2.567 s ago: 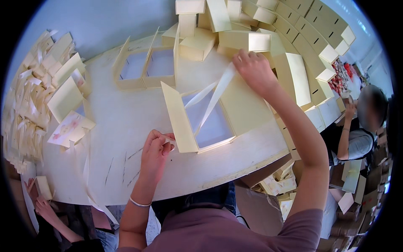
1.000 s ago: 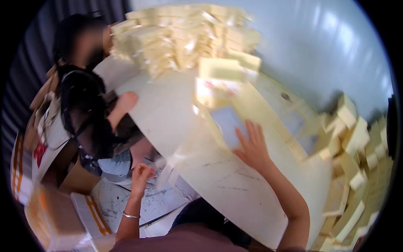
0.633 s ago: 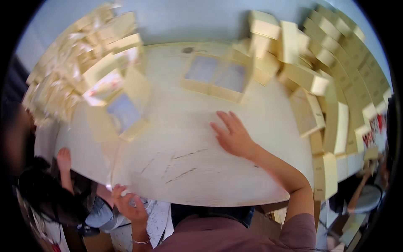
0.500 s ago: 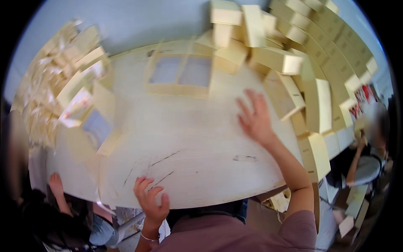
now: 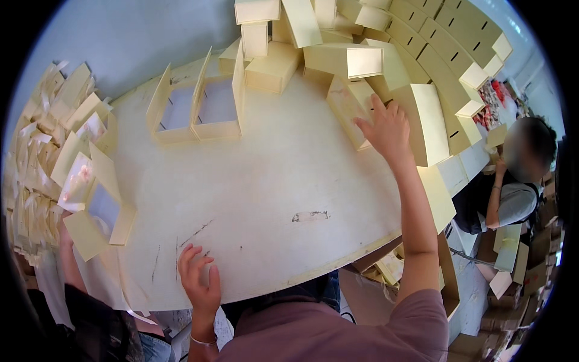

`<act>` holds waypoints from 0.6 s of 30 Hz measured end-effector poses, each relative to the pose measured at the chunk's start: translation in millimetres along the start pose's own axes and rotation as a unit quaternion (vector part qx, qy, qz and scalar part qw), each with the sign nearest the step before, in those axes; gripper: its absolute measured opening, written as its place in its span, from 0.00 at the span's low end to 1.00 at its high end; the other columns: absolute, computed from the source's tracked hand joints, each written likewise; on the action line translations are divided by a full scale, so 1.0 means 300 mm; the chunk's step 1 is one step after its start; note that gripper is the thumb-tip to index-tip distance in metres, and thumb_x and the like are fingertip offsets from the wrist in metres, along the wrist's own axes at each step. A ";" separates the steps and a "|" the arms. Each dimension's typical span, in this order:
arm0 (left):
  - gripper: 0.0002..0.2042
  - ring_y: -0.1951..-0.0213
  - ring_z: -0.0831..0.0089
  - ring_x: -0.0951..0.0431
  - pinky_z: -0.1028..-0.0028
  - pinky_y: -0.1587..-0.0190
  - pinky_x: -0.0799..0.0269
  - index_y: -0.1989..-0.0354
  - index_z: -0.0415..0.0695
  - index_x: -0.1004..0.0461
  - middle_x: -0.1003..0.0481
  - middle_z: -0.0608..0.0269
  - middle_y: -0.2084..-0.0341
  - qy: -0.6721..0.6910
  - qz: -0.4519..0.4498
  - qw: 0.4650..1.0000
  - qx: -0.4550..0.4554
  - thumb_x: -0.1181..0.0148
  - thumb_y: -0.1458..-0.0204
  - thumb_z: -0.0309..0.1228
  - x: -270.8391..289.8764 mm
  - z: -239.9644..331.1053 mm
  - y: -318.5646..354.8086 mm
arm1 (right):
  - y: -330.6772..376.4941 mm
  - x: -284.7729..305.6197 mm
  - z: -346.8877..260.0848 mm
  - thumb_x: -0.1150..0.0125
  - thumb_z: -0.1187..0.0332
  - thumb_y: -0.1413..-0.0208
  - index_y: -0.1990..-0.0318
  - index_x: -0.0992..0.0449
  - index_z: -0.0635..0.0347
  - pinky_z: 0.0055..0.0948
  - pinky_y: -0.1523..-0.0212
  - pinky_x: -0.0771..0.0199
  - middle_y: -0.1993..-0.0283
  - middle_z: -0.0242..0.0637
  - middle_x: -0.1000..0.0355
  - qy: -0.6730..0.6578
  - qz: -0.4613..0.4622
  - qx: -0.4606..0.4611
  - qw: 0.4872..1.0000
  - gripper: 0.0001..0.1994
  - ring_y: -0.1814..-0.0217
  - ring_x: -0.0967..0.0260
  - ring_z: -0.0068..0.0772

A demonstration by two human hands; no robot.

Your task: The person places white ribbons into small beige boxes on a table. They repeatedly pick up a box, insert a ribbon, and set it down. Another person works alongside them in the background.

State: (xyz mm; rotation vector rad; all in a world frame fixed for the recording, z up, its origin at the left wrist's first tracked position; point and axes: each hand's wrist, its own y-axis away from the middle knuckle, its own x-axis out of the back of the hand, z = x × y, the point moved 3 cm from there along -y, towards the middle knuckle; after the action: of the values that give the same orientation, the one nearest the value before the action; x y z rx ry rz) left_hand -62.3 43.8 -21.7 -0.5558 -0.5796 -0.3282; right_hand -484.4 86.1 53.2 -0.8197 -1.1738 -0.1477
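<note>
Over the right side of the table, my right hand [image 5: 389, 130] reaches to a closed cream box [image 5: 348, 108]. Its fingers are spread at the box's near right end, and whether they touch it I cannot tell. Close to the front edge, my left hand [image 5: 201, 283] hovers or rests with fingers apart and slightly curled, holding nothing. Two open cream boxes with pale linings, a left one [image 5: 175, 136] and a right one [image 5: 220, 130], stand side by side farther back.
Cream boxes [image 5: 434, 48] are heaped and stacked along the back right. At the left, an open box [image 5: 123, 226] sits before a pile of boxes with ribbons [image 5: 36, 157]; another person's arm [image 5: 71, 259] reaches in there. A co-worker [image 5: 512, 193] sits at the right. Below the edge is a carton [image 5: 449, 271].
My right hand has moved from over the bare tabletop to the closed box. The view has turned right, so the table's contents sit farther left. My left hand remains open near the edge.
</note>
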 end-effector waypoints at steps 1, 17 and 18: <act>0.05 0.49 0.52 0.38 0.60 0.48 0.44 0.71 0.41 0.30 0.34 0.54 0.59 0.004 0.001 1.000 -0.002 0.46 0.59 0.22 -0.001 0.003 -0.001 | -0.008 0.003 0.002 0.40 0.52 0.57 0.54 0.36 0.57 0.32 0.65 0.33 0.70 0.44 0.38 -0.024 -0.050 -0.015 0.998 0.26 0.65 0.36 0.42; 0.29 0.48 0.47 0.39 0.61 0.47 0.41 0.50 0.37 0.38 0.41 0.40 0.49 -0.138 -0.217 0.940 -0.224 0.39 0.63 0.36 -0.007 0.315 -0.237 | 0.155 0.004 -0.345 0.47 0.57 0.48 0.48 0.36 0.62 0.24 0.52 0.38 0.52 0.38 0.35 -0.628 -0.441 0.088 0.636 0.23 0.51 0.38 0.29; 0.31 0.49 0.46 0.38 0.61 0.49 0.40 0.49 0.36 0.39 0.41 0.38 0.49 -0.149 -0.253 0.936 -0.194 0.39 0.63 0.38 -0.014 0.317 -0.238 | 0.152 0.028 -0.382 0.48 0.58 0.47 0.48 0.37 0.61 0.25 0.52 0.38 0.52 0.38 0.36 -0.589 -0.379 0.123 0.703 0.22 0.51 0.38 0.30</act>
State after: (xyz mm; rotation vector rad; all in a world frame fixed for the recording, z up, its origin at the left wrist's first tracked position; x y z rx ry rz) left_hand -137.3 41.8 70.7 -0.8435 -0.9652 -0.8707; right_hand -371.1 48.0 22.0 -0.0193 -2.6694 -0.1249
